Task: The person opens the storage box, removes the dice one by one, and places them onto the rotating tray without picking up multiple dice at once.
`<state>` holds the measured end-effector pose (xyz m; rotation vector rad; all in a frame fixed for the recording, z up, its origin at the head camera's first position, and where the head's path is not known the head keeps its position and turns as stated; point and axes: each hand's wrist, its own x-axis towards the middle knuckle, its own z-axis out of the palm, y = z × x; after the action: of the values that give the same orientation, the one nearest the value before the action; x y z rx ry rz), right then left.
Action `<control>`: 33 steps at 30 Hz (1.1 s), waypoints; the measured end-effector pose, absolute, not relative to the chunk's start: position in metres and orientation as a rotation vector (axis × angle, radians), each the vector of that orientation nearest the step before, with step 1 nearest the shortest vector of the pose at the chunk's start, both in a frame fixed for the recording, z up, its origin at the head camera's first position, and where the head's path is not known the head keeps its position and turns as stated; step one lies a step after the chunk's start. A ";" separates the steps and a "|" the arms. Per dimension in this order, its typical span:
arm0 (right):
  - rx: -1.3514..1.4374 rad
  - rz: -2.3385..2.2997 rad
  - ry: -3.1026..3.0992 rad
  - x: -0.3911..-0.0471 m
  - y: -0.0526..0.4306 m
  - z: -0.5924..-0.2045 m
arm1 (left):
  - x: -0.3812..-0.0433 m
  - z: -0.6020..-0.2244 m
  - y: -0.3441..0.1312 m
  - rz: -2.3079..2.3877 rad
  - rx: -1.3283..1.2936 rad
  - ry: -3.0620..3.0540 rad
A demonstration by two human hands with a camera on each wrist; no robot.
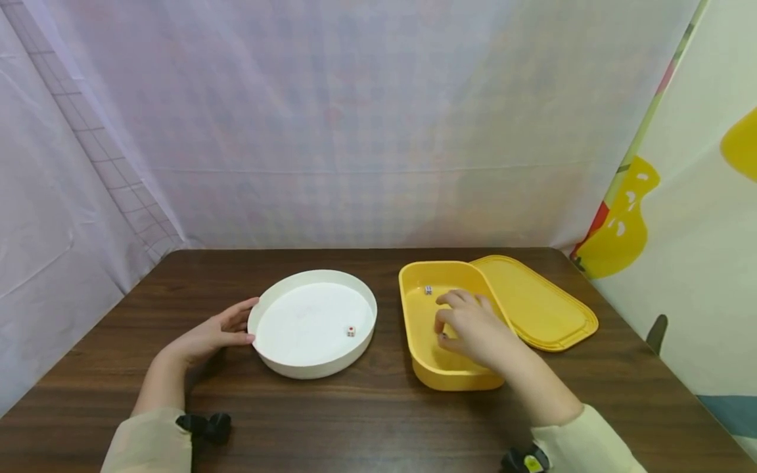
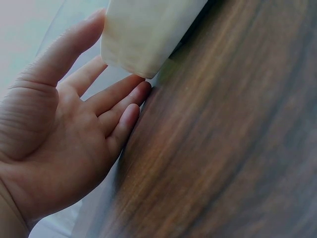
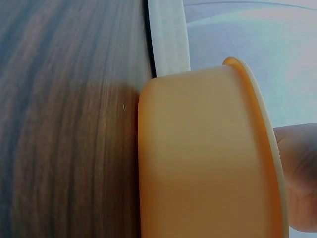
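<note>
A round white tray (image 1: 304,368) lies on the table, with a white die (image 1: 351,331) showing a red pip inside it. Against the tray's left wall rests my left hand (image 1: 213,333), its thumb and extended fingers touching the outside; the left wrist view shows the palm (image 2: 64,134) beside the wall. My right hand (image 1: 476,328) reaches down into a yellow box (image 1: 452,379) and pinches a small die (image 1: 442,336) between thumb and index finger, mostly covered by them. Another die (image 1: 428,290) lies near the back of the box. The box wall (image 3: 203,153) hides most of this hand in the right wrist view.
A yellow lid (image 1: 541,305) lies to the right of the box, partly behind its rim. The brown wooden table (image 1: 331,420) ends at a white curtain (image 1: 355,164) at the back. Patterned cloth (image 1: 698,263) hangs on the right.
</note>
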<state>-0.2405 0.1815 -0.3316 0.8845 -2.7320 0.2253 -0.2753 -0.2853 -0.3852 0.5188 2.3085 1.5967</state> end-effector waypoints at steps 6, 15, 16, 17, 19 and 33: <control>0.882 0.247 -2.717 -0.239 0.176 -0.328 | -0.274 -0.384 -0.285 1.583 0.528 2.314; 0.897 0.253 -2.679 -0.239 0.166 -0.324 | -0.274 -0.385 -0.286 1.593 0.516 2.306; 0.899 0.252 -2.676 -0.239 0.164 -0.324 | -0.275 -0.385 -0.286 1.594 0.515 2.303; 0.899 0.249 -2.674 -0.239 0.163 -0.324 | -0.275 -0.385 -0.286 1.594 0.517 2.302; 0.895 0.247 -2.674 -0.239 0.159 -0.323 | -0.275 -0.385 -0.286 1.599 0.519 2.298; 0.863 0.178 -2.663 -0.241 0.139 -0.319 | -0.276 -0.385 -0.286 1.585 0.517 2.316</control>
<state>-0.2413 0.1388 -0.3190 0.8632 -2.6628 0.1778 -0.2755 -0.2864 -0.3848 0.5167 2.3163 1.5847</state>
